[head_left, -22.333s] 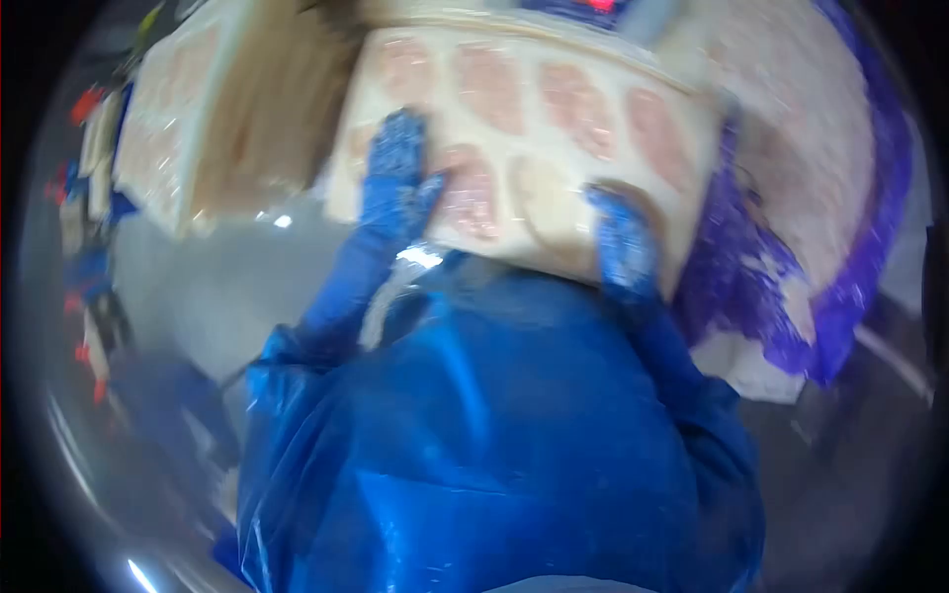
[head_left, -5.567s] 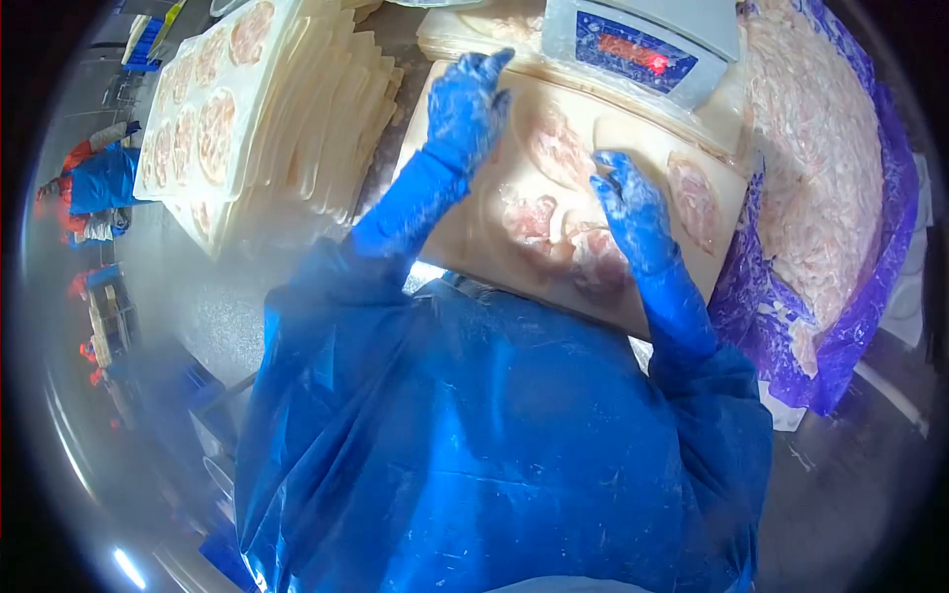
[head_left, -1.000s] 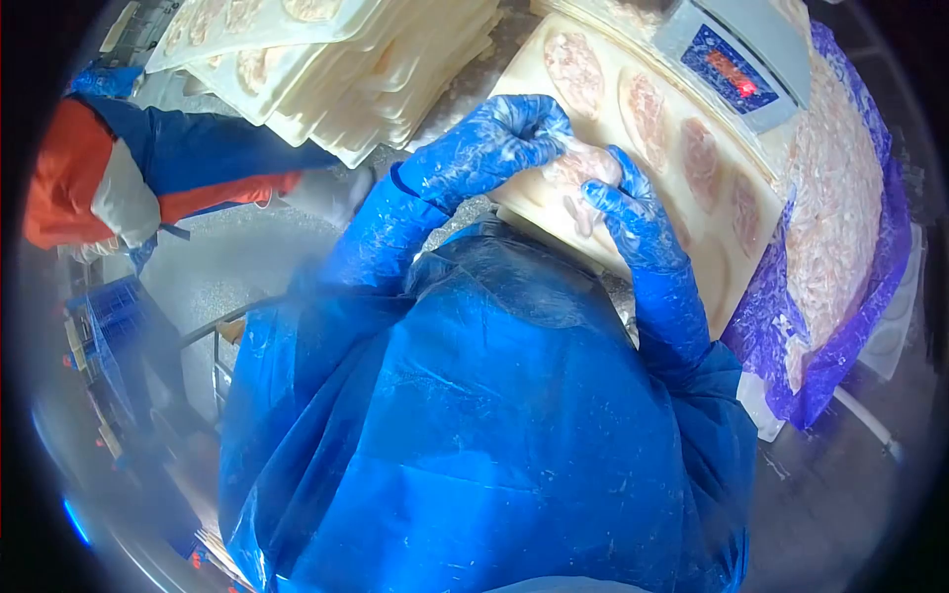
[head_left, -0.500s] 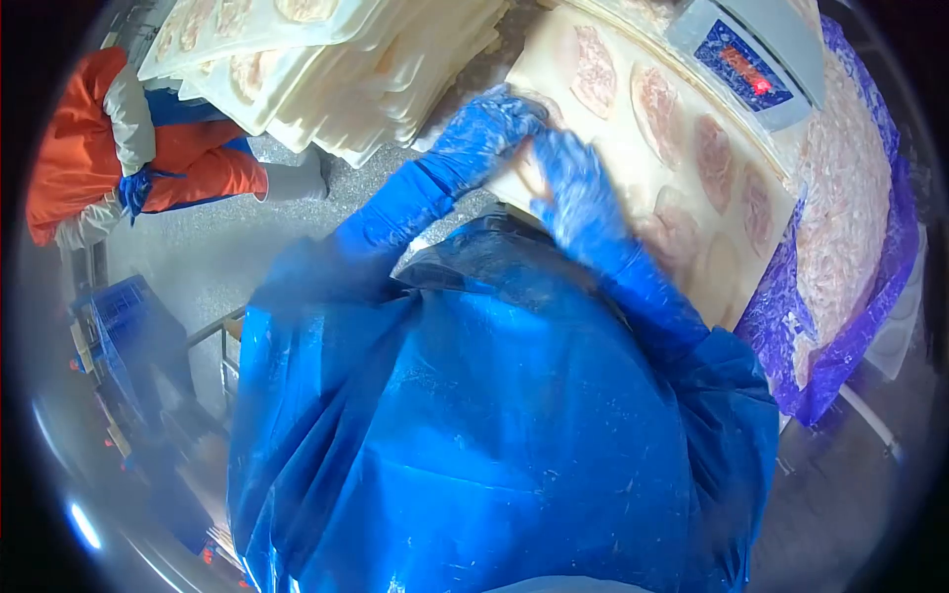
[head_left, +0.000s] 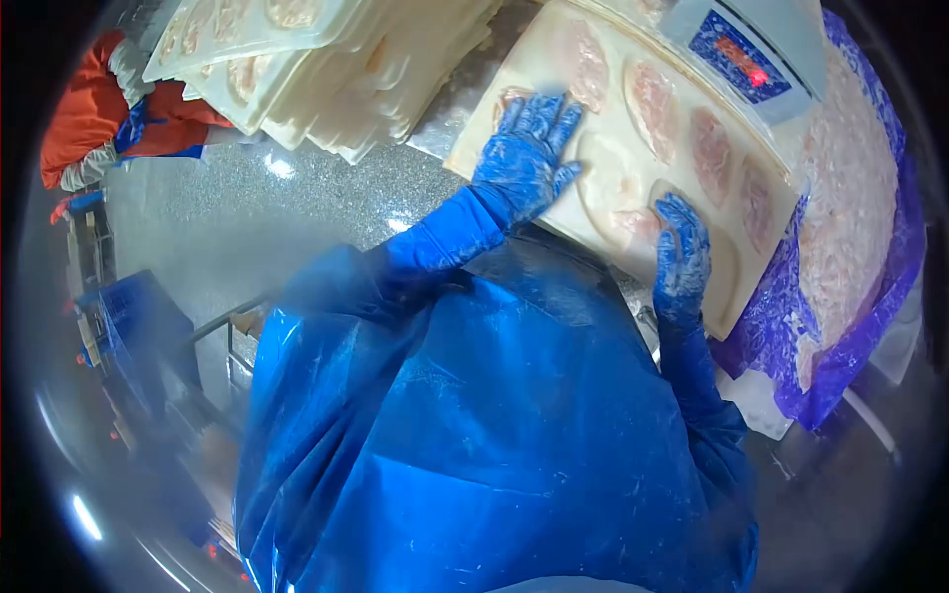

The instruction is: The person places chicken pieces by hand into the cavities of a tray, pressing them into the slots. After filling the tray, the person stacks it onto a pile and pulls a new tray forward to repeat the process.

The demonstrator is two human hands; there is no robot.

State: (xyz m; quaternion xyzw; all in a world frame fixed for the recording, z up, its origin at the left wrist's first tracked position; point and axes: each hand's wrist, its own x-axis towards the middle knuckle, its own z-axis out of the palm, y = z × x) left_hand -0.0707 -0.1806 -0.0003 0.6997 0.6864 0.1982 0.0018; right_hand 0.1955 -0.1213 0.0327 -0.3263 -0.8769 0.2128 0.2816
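A cream-coloured tray (head_left: 603,148) with oval hollows lies tilted in front of me, several pieces of pale pink raw meat (head_left: 649,109) set in its hollows. My left hand (head_left: 529,158), in a wet blue glove, rests flat with fingers spread over the tray's left end. It partly covers a meat piece (head_left: 511,97) there. Toward the near right side, my right hand (head_left: 682,252) has its fingers stretched out beside another meat piece (head_left: 638,225) in a near hollow. Both gloves are smeared with whitish residue.
Stacked filled trays (head_left: 346,89) stand at the upper left. A scale with a lit red display (head_left: 739,61) is behind the tray. On the right, a purple plastic liner (head_left: 870,336) holds a heap of pale meat (head_left: 840,198). A person in orange (head_left: 89,109) is at far left, above a blue crate (head_left: 148,331).
My hands were close together at the tray's left end; now they are apart. The left lies flat there, and the right has moved right and nearer me. The person in orange has shifted upward in view.
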